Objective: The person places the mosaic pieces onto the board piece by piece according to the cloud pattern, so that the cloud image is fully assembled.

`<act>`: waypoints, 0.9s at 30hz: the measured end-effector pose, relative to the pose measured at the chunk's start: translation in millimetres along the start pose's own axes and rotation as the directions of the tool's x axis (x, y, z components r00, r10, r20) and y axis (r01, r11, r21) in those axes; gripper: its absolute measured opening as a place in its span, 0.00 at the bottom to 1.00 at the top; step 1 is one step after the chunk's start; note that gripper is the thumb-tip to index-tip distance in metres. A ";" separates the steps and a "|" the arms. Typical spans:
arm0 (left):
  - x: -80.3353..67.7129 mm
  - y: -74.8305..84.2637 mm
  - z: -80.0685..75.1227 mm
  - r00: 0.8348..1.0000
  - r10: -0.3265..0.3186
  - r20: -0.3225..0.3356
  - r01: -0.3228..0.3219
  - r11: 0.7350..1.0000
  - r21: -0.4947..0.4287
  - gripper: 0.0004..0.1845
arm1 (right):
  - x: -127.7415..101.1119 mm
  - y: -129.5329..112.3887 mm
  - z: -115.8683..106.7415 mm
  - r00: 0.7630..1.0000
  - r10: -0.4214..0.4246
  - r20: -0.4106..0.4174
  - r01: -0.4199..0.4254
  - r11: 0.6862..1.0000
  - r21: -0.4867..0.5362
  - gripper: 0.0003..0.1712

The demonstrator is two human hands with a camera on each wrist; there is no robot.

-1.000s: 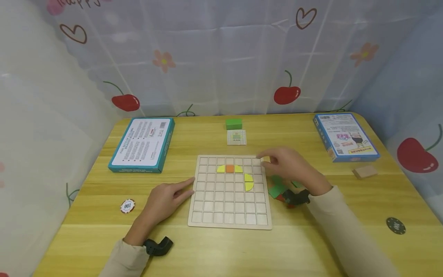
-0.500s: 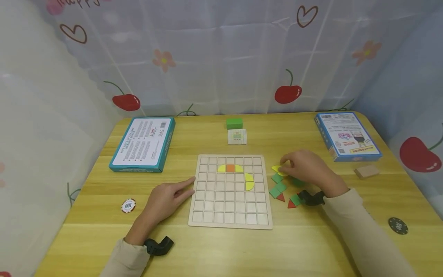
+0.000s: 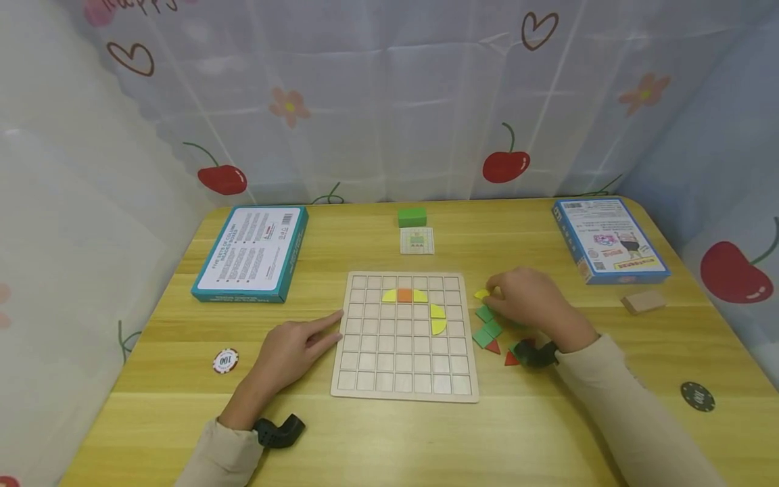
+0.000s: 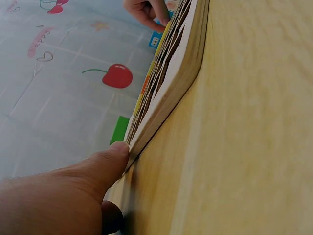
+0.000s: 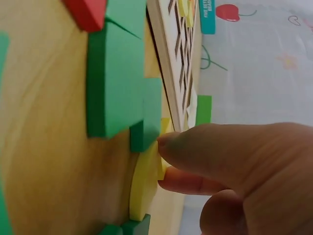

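A wooden grid board (image 3: 402,398) lies mid-table with yellow quarter-circle tiles (image 3: 437,327) and an orange square tile (image 3: 404,295) in some cells. My left hand (image 3: 294,353) rests on the table, thumb and forefinger extended against the board's left edge. To the right of the board, my right hand (image 3: 525,297) is over the loose tiles. In the right wrist view, its thumb and forefinger pinch a yellow tile (image 5: 162,171); another yellow tile (image 5: 143,188) lies just beneath. Green tiles (image 3: 483,337) and red triangles (image 3: 493,347) lie close by, partly hidden by the right hand and its wrist camera.
Behind the board are a small pattern card (image 3: 416,241) and a green block (image 3: 412,217). A teal box (image 3: 249,253) stands back left, a blue box (image 3: 611,240) back right, near a wooden block (image 3: 643,302). Round chips lie left (image 3: 225,361) and right (image 3: 697,396).
My right hand has left the board's upper right edge and moved right to the yellow tiles, shifting slightly there in the last half second. The left hand has stayed in place.
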State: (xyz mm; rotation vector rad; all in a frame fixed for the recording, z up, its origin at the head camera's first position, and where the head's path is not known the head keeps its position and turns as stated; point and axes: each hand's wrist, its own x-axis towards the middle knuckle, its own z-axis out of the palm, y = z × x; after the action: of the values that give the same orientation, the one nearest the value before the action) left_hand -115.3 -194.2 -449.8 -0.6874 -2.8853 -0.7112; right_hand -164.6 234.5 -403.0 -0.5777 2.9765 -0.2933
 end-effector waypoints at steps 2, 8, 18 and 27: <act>-0.1 0.0 0.2 1.000 0.002 -0.004 -0.002 1.000 0.001 0.23 | 1.0 -0.7 2.1 1.000 -0.013 -0.015 0.013 1.000 -0.022 0.13; -0.5 -0.4 0.7 1.000 0.006 -0.008 -0.006 1.000 0.001 0.23 | 1.4 -1.9 5.2 0.998 -0.055 -0.035 0.053 0.997 -0.053 0.11; -1.0 -1.5 1.8 1.000 -0.001 0.001 0.001 1.000 -0.007 0.23 | 2.2 -2.8 6.5 0.994 -0.089 -0.055 0.086 0.994 -0.067 0.10; -0.9 -0.8 0.4 1.000 -0.008 0.006 0.008 1.000 -0.010 0.23 | 4.6 -10.5 -3.6 0.990 -0.094 -0.106 0.099 0.994 0.038 0.16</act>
State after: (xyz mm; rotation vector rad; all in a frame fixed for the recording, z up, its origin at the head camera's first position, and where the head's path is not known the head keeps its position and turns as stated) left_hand -114.9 -195.0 -450.6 -0.6803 -2.8934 -0.7264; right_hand -165.5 223.8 -397.6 -0.7248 3.0378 -0.4074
